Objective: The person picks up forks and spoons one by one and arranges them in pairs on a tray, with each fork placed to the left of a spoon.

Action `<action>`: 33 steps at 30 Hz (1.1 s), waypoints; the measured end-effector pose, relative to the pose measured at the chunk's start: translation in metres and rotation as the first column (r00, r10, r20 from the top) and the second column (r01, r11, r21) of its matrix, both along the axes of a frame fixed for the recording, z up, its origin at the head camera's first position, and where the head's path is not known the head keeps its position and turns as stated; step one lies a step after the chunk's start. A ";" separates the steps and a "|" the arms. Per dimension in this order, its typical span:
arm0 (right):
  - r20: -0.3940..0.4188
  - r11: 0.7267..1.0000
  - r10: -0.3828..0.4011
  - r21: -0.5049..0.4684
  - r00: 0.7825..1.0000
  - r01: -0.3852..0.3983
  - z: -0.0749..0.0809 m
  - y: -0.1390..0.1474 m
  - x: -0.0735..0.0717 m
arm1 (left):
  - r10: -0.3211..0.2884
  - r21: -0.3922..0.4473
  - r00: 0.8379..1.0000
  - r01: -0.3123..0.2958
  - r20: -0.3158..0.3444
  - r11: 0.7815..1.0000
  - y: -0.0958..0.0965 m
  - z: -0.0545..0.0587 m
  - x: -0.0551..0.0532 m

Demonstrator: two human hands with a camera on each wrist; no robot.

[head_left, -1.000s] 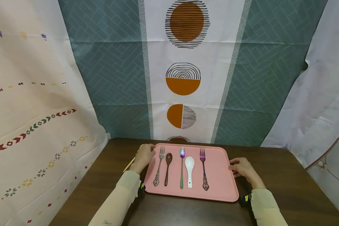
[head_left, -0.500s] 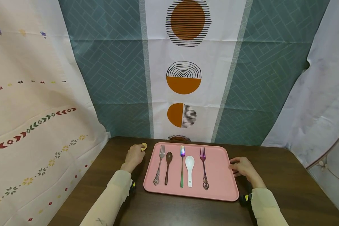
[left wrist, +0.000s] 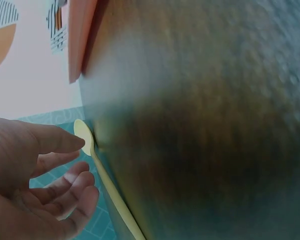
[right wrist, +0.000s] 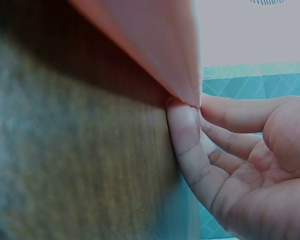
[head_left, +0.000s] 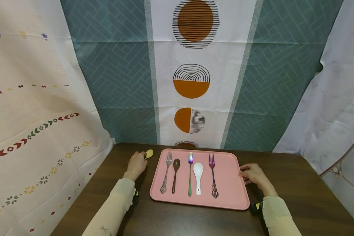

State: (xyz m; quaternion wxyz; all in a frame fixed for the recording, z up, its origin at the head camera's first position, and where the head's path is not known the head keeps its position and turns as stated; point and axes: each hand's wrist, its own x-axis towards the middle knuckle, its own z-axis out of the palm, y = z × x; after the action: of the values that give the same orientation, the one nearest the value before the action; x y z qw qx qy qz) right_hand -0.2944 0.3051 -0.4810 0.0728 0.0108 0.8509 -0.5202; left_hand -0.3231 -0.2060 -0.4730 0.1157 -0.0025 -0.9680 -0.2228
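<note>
A yellow spoon (head_left: 149,153) lies on the table left of the pink tray (head_left: 230,183). My left hand (head_left: 136,165) is right over it. In the left wrist view the loosely bent fingers (left wrist: 82,210) stand apart from the spoon's long handle (left wrist: 112,187), with the thumb close to its bowl. At the tray's right edge, my right hand (head_left: 254,175) pinches the rim between thumb and finger, as the right wrist view shows. On the tray lie a silver fork (head_left: 167,173), a brown wooden spoon (head_left: 175,173), a rainbow fork (head_left: 190,173), a white spoon (head_left: 198,177) and a purple fork (head_left: 213,177).
The dark wooden table (head_left: 177,223) reaches back to a patterned cloth (head_left: 191,131) hanging behind it. White cloths hang at the left (head_left: 47,137) and right (head_left: 336,108) sides.
My left hand has left the tray's upper left corner and moved left with the yellow spoon, which now lies on the table with the fingers loosened. The right hand stays at the tray's edge.
</note>
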 end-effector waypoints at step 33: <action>0.003 1.000 0.001 0.015 1.000 -0.001 0.001 0.000 0.000 | 0.003 -0.073 1.000 -0.001 0.023 0.997 0.007 -0.005 -0.004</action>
State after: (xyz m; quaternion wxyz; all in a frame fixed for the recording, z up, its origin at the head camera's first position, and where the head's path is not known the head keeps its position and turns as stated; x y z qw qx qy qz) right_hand -0.2949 0.3050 -0.4804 0.0743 0.0118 0.8546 -0.5138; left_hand -0.3267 -0.1991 -0.4776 0.1046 -0.0033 -0.9767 -0.1872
